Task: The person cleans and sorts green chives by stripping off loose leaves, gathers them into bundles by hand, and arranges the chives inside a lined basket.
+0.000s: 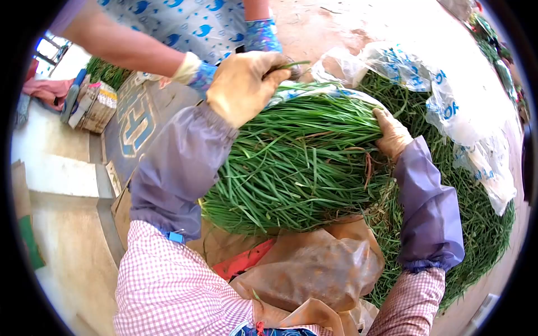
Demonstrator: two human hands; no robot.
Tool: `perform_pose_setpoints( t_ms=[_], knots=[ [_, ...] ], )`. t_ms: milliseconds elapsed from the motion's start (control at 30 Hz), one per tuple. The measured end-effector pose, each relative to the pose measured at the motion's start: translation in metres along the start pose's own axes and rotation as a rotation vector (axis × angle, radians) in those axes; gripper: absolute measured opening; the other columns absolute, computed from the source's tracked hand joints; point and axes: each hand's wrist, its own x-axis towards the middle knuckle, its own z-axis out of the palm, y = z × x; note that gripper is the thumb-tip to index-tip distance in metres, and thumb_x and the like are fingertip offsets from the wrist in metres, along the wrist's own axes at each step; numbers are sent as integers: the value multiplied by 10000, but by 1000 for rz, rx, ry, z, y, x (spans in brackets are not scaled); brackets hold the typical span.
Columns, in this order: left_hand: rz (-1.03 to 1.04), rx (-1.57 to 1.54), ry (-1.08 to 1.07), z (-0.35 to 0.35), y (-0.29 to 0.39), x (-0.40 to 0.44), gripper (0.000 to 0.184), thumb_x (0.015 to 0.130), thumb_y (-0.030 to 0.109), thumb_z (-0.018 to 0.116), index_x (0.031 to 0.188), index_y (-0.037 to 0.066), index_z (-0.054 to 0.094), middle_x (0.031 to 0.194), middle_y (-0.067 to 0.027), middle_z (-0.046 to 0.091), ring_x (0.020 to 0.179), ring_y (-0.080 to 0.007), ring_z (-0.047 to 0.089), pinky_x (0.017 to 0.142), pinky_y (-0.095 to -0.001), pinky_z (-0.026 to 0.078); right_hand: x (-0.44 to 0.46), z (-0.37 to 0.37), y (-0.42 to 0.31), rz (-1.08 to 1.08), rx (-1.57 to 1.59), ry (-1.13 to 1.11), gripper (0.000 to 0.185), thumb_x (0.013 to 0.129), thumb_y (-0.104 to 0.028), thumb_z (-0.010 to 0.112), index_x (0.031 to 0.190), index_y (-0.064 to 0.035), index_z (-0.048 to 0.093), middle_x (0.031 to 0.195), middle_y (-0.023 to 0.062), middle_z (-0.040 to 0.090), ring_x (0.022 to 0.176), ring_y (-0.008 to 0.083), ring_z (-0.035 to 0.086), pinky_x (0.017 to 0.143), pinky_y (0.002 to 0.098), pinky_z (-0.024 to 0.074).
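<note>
A large bundle of long green stalks (297, 162) lies across the middle of the view, above a brown plastic sheet (319, 263). My left hand (244, 87), in a tan glove, is over the bundle's upper left edge, its fingers closed on a thin green stalk (294, 64). At the bundle's right end is my right hand (392, 134), its fingers wrapped round the stalk ends at the upper right corner. Its palm side is hidden. Purple sleeve covers are on both of my forearms.
A co-worker's gloved hand (203, 75) is just behind my left hand; the other (261, 36) is farther back. More greens (482, 235) spread at the right beside a white printed plastic bag (448, 112). A box (96, 109) stands at the left.
</note>
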Motion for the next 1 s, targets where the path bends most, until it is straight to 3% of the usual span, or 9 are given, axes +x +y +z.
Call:
perform_pose_setpoints(
  t_ms=[167, 300, 433, 533, 633, 700, 800, 900, 1000],
  knots=[
    [-173, -315, -55, -1, 7, -2, 254, 880, 79, 653, 1106, -34, 626, 885, -55, 666, 759, -75, 575, 682, -226, 475, -31, -48, -47, 139, -181, 50, 784, 711, -65, 742, 1403, -97, 375, 1381, 155, 444, 1260, 290, 459, 1062, 327, 373],
    [-126, -386, -119, 12, 30, 4, 265, 874, 77, 657, 1110, -36, 612, 857, -35, 647, 695, -48, 533, 628, -202, 452, -53, -72, -97, -353, 548, 679, 723, 770, 47, 665, 1414, -74, 362, 1373, 119, 468, 1280, 239, 434, 1099, 358, 323],
    [73, -360, -152, 24, 83, 19, 365, 841, 202, 719, 1117, -13, 614, 802, -12, 623, 692, -56, 553, 625, -203, 459, -20, -18, -133, -415, 652, 650, 337, 824, -26, 649, 1153, -15, 575, 1123, 104, 626, 1039, 261, 589, 906, 379, 479],
    [281, -571, -117, 41, 77, 20, 670, 779, 384, 757, 1278, 17, 500, 1040, -103, 589, 953, -185, 583, 817, -303, 488, -19, 5, -143, -256, 1610, 612, 169, 928, -122, 577, 1047, -5, 606, 959, 82, 658, 880, 212, 628, 788, 333, 512],
    [281, -355, -345, 58, 62, -8, 801, 760, 475, 733, 1337, 7, 433, 1221, -192, 535, 1120, -291, 548, 933, -409, 444, -33, 1, -147, 7, 2130, 358, 244, 922, -236, 614, 1072, -43, 603, 979, 82, 653, 855, 187, 640, 770, 325, 529],
    [431, -131, -86, 60, 62, -42, 716, 817, 494, 667, 1297, -1, 473, 1248, -208, 530, 1170, -338, 519, 965, -438, 415, -43, -7, -147, 78, 2302, 200, 415, 960, -424, 488, 1086, -45, 601, 1008, 100, 657, 964, 257, 637, 835, 455, 521],
    [190, -85, 48, 53, 21, -68, 619, 880, 457, 603, 1269, -15, 507, 1227, -224, 565, 1205, -347, 505, 1020, -432, 378, -38, 4, -113, 62, 1728, 279, 451, 970, -445, 447, 1031, -37, 628, 994, 136, 657, 888, 260, 642, 766, 442, 519],
    [-173, -259, -46, 58, 5, -64, 572, 875, 418, 630, 1196, -49, 555, 1202, -235, 577, 1158, -362, 537, 1001, -412, 406, -21, 34, -70, 276, 397, 435, 426, 964, -415, 468, 979, -17, 617, 889, 174, 633, 828, 336, 621, 743, 429, 490],
    [156, -33, -145, 87, 24, -25, 757, 781, 479, 702, 1287, -36, 475, 1289, -248, 507, 1245, -368, 458, 1052, -419, 358, -24, 31, -82, 203, 451, 552, 388, 950, -403, 477, 971, -42, 618, 899, 183, 625, 858, 389, 592, 758, 455, 467]
  ],
)
